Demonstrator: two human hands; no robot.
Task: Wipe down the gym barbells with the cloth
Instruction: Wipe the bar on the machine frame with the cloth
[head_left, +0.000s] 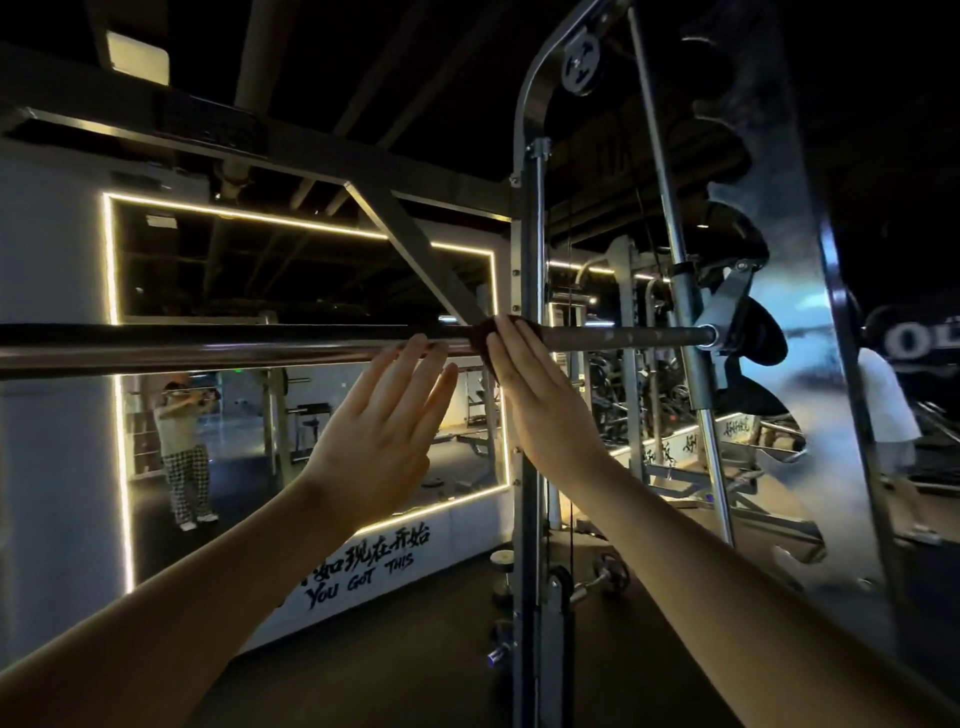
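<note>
A long steel barbell (208, 351) runs level across the view at head height, its right end fixed in a Smith machine carriage (727, 322). A dark cloth (480, 336) is wrapped on the bar right of centre. My right hand (535, 395) lies over the cloth with straight fingers and presses it against the bar. My left hand (384, 421) is raised just left of it, fingers straight and spread, fingertips touching the bar's underside. It holds nothing.
The machine's grey upright post (527, 467) stands right behind my right hand, with slanted guide rods (670, 208) and a notched steel plate (769, 260) to the right. A lit-edged wall mirror (260, 415) is behind the bar. Dumbbells (608, 574) lie on the dark floor.
</note>
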